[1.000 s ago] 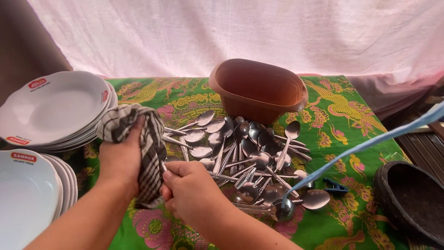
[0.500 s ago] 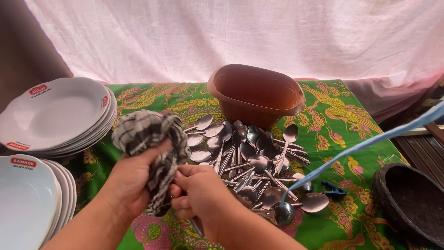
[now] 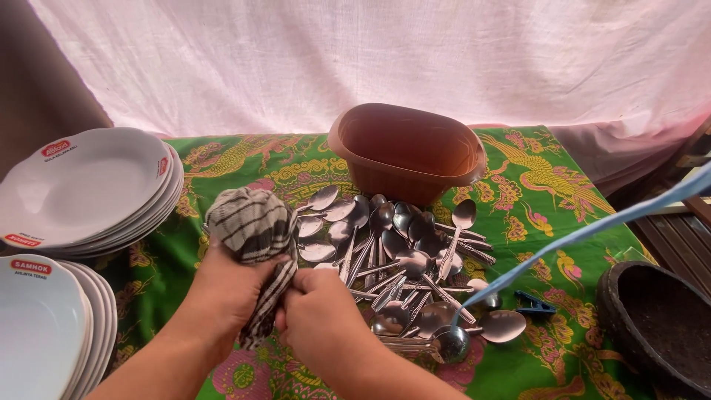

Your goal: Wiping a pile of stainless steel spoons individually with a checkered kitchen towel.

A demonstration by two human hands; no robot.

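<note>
Checked woven cloth point(image 3: 252, 226), bunched in closed left hand point(image 3: 226, 292); right hand point(image 3: 318, 315) pinches its near end; steel spoons point(image 3: 400, 252) heaped right.

Small red oval labels point(image 3: 55, 148) mark the white plates' point(image 3: 89, 185) rims (far left).

We are seeing soft woven cloth point(image 3: 252, 226), checked in dark and pale threads, bunching matt and rumpled between the left hand point(image 3: 226, 292) and the right hand point(image 3: 318, 318). The spoons point(image 3: 400, 259) are showing polished metal, glossy and mirror-bright. The oval tub point(image 3: 407, 152) is looking like smooth brown plastic with a dull sheen. The plates point(image 3: 89, 185) are gleaming as glazed white ceramic. The tablecloth point(image 3: 533, 192) is appearing as printed fabric with a slight satin shine. The backdrop sheet point(image 3: 370, 52) is hanging as thin, matt, creased cloth. The dark bowl point(image 3: 652, 326) is looking rough and dull.
</note>
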